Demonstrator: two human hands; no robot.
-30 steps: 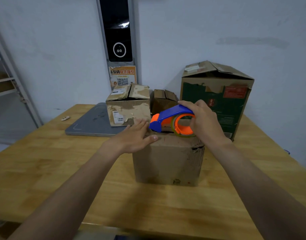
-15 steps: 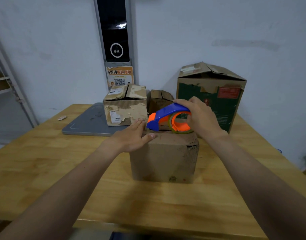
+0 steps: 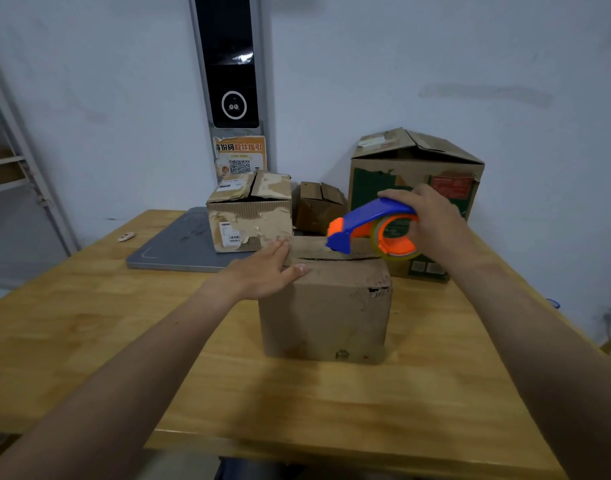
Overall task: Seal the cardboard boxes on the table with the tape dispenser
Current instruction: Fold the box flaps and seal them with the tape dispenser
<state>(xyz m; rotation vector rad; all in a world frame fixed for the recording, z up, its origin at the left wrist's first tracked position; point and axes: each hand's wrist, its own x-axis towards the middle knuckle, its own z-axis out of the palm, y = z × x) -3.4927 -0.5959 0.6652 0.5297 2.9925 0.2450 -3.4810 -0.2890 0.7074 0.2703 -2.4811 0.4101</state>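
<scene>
A worn brown cardboard box (image 3: 326, 313) stands in the middle of the wooden table (image 3: 89, 334). My left hand (image 3: 262, 271) lies flat on its top left edge, fingers straight, pressing the flap down. My right hand (image 3: 435, 223) grips a blue and orange tape dispenser (image 3: 373, 230) with a roll of clear tape. The dispenser's blue nose touches the box's top near the centre seam, tilted down to the left.
Behind stand a torn cardboard box (image 3: 250, 213) on a grey mat (image 3: 179, 244), a small brown box (image 3: 317, 206) and a tall green-printed box (image 3: 411, 188) at the right. A small white object (image 3: 126, 236) lies at the far left. A wall is close behind.
My right hand has drawn the dispenser to the right along the box top, baring more of the seam. My left hand keeps pressing the left edge.
</scene>
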